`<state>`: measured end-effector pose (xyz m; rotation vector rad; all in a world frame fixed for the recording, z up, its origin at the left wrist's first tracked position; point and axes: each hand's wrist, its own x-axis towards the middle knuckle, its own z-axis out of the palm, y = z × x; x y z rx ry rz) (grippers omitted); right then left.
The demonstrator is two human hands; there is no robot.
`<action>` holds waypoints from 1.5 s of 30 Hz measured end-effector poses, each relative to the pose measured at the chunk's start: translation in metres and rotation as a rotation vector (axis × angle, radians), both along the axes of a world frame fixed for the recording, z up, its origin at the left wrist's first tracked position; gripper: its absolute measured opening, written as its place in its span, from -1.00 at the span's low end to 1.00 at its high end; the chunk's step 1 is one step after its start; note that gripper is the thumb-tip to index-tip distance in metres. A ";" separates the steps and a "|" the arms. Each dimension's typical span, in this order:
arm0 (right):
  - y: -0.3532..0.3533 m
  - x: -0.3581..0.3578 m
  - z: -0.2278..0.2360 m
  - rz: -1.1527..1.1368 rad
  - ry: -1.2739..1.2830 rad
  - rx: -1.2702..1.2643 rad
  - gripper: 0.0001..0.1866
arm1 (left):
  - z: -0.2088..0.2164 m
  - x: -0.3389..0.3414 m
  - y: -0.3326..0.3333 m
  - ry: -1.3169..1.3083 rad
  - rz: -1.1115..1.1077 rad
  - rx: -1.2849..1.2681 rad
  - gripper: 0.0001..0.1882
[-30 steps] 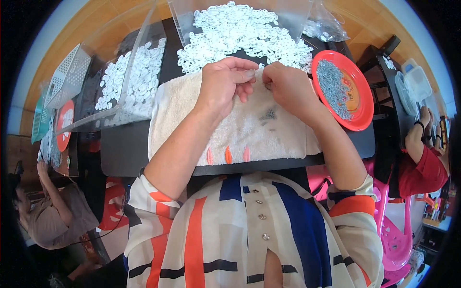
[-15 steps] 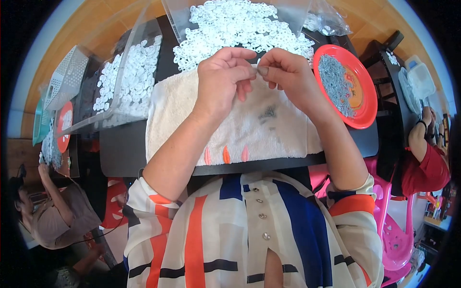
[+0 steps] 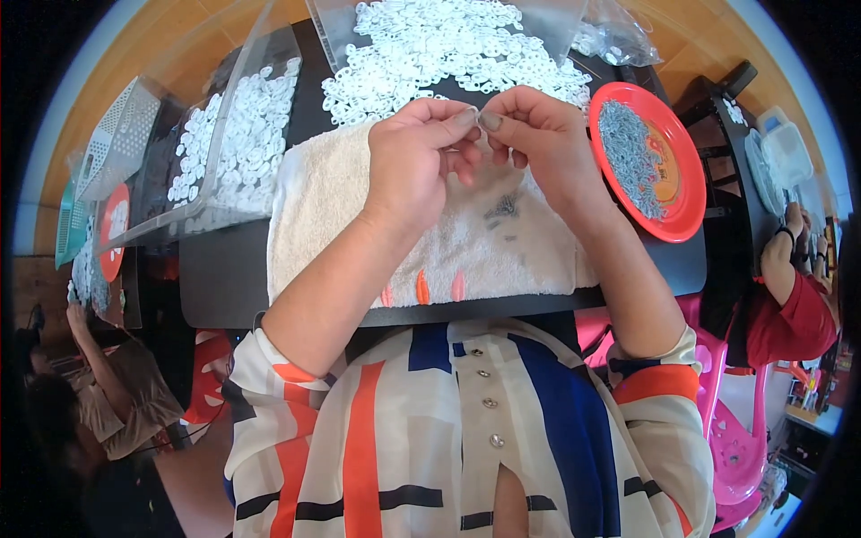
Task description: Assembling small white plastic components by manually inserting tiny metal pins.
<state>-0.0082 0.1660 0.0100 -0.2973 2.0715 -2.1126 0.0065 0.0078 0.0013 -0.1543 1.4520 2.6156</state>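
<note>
Both hands pinching a tiny part above the towel

The left hand (image 3: 421,161) and right hand (image 3: 538,148) are meeting fingertip to fingertip, pinching closed on a small white part (image 3: 478,134) over the white towel's (image 3: 332,215) far edge, near the white ring pile (image 3: 430,54).

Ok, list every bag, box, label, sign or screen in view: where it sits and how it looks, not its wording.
Clear plastic bag: top centre of the black table, lying open, small white plastic rings spilling from it.
Clear crinkled plastic bag: top right, beside the ring pile, contents unclear.
Clear plastic bin: left of the white towel, rectangular, holding white rings.
Clear lidded tub: far right, small and rounded.
No labels, signs or screens can be made out.
</note>
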 end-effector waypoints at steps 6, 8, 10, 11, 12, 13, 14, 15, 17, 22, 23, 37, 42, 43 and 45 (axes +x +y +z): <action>0.020 -0.004 0.001 -0.098 0.580 0.811 -0.96 | -0.001 -0.006 -0.006 -0.018 -0.016 -0.036 -0.92; 0.021 -0.003 -0.002 -0.058 0.710 0.952 -0.92 | -0.003 -0.006 -0.008 -0.027 -0.030 -0.058 -0.92; 0.019 -0.004 -0.006 -0.030 0.758 1.023 -0.91 | -0.003 -0.007 -0.007 -0.035 -0.045 -0.080 -0.93; 0.020 -0.005 -0.008 -0.001 0.805 1.095 -0.90 | -0.003 -0.007 -0.006 -0.034 -0.049 -0.082 -0.93; 0.021 -0.006 -0.011 -0.007 0.806 1.098 -0.90 | -0.003 -0.008 -0.005 -0.032 -0.054 -0.083 -0.93; 0.023 -0.008 -0.015 -0.018 0.819 1.107 -0.90 | -0.003 -0.008 -0.004 -0.028 -0.058 -0.081 -0.93; 0.021 -0.010 -0.015 -0.024 0.836 1.110 -0.90 | -0.003 -0.008 -0.006 -0.033 -0.065 -0.085 -0.92; 0.020 -0.009 -0.013 -0.026 0.843 1.109 -0.90 | -0.003 -0.008 -0.007 -0.038 -0.071 -0.089 -0.92; 0.017 -0.006 -0.009 -0.104 0.509 0.793 -0.92 | -0.004 -0.007 -0.007 -0.025 -0.084 -0.098 -0.92; 0.019 -0.006 -0.002 0.023 0.324 0.363 -0.94 | -0.001 -0.003 -0.005 0.017 -0.099 -0.130 -0.90; 0.019 -0.005 -0.001 0.042 0.271 0.308 -0.94 | 0.000 -0.002 -0.003 0.030 -0.093 -0.157 -0.90; 0.013 0.002 0.003 0.021 0.292 0.224 -0.86 | 0.007 0.004 0.003 0.092 -0.065 -0.246 -0.89; 0.011 0.003 0.001 -0.002 0.317 0.185 -0.85 | 0.006 0.004 0.003 0.103 -0.058 -0.254 -0.89; 0.011 0.003 0.002 -0.008 0.328 0.191 -0.85 | 0.007 0.004 0.003 0.104 -0.058 -0.254 -0.89; 0.011 0.004 0.002 -0.013 0.341 0.197 -0.84 | 0.007 0.005 0.003 0.107 -0.054 -0.259 -0.90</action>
